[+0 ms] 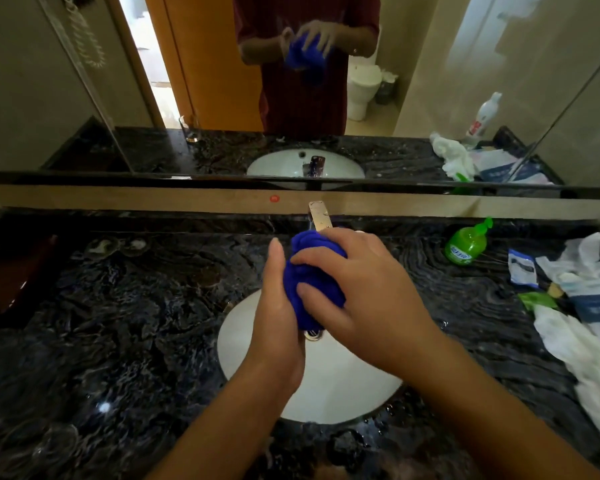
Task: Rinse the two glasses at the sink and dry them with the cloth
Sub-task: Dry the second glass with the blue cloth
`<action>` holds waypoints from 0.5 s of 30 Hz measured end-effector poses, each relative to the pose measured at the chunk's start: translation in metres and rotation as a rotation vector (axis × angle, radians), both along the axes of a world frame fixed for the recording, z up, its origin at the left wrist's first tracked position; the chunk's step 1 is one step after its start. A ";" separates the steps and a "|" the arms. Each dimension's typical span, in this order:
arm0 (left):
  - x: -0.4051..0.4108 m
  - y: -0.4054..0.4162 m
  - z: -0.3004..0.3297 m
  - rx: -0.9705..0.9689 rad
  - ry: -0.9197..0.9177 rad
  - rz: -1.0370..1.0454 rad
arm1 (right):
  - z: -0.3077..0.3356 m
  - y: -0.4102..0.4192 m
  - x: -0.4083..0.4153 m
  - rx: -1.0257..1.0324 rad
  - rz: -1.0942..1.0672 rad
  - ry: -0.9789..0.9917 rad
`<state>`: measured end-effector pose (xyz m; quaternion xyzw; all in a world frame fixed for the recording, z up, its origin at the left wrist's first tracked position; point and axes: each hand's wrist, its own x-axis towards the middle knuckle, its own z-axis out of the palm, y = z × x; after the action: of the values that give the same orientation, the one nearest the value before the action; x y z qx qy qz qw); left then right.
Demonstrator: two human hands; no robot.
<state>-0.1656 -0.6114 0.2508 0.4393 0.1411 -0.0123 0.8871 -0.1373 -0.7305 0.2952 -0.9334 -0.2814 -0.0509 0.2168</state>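
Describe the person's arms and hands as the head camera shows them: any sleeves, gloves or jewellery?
Both forearms are bare as far as the frame's lower edge, with no sleeves in direct view. The left hand and the right hand wear no gloves, and no rings or watch show. In the mirror, the reflection wears a dark red short-sleeved top.

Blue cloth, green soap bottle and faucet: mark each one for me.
blue cloth [312, 282], head view, bunched middle between the hands.
green soap bottle [465, 247], head view, on its rounded body.
faucet [320, 216], head view, flat top of spout.
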 end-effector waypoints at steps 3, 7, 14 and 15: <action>-0.001 0.002 0.003 -0.144 0.019 -0.013 | 0.026 -0.009 0.020 0.050 0.079 0.329; 0.001 -0.006 0.008 -0.287 0.054 0.055 | 0.032 -0.014 0.046 0.503 0.170 0.843; 0.007 -0.008 0.003 -0.175 -0.018 0.128 | -0.029 0.004 0.018 1.428 -0.298 1.145; 0.009 -0.009 0.003 -0.124 -0.057 0.119 | -0.035 0.005 0.016 1.472 -0.360 1.153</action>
<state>-0.1567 -0.6204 0.2536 0.3745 0.1408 0.0441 0.9154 -0.1214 -0.7254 0.2606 -0.4733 0.1195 0.2204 0.8445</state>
